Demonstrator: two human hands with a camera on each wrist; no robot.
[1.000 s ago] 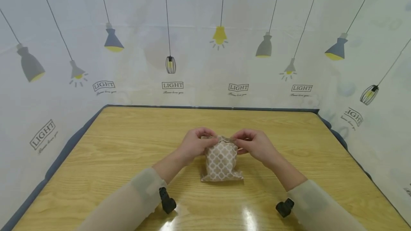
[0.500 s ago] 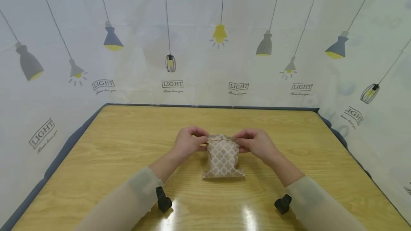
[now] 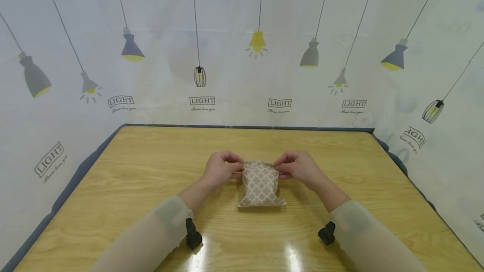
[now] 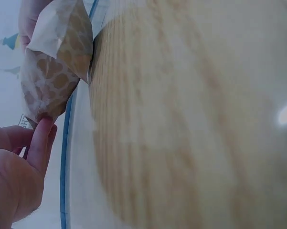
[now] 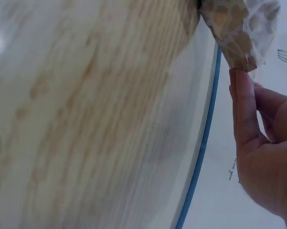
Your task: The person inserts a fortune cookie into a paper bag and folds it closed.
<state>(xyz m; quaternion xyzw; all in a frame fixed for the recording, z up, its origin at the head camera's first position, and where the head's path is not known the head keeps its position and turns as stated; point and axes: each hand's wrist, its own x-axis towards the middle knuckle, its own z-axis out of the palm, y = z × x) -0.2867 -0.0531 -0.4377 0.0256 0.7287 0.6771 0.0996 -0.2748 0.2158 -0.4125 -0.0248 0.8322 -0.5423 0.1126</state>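
Note:
A small brown paper bag (image 3: 261,184) with a white lattice print stands on the wooden table, its lower edge flared out at both corners. My left hand (image 3: 219,167) pinches the top left corner between thumb and fingers. At the top right corner, my right hand (image 3: 300,167) pinches the paper the same way. The left wrist view shows the bag's folded side (image 4: 50,71) above the left fingertips (image 4: 44,126). In the right wrist view, the crumpled corner of the bag (image 5: 239,36) meets the right fingertips (image 5: 243,78). What the bag contains is hidden.
The wooden table (image 3: 151,158) has a dark blue edge strip (image 3: 181,126) along its back and sides. Behind it hangs a pale wall covering (image 3: 234,74) printed with lamps. A small black wrist camera (image 3: 193,234) sits at the left cuff, another black camera (image 3: 327,233) at the right.
My left hand has slid left from the middle of the bag's top to its left corner. The top edge now lies straighter and wider. My right hand stays at the right corner.

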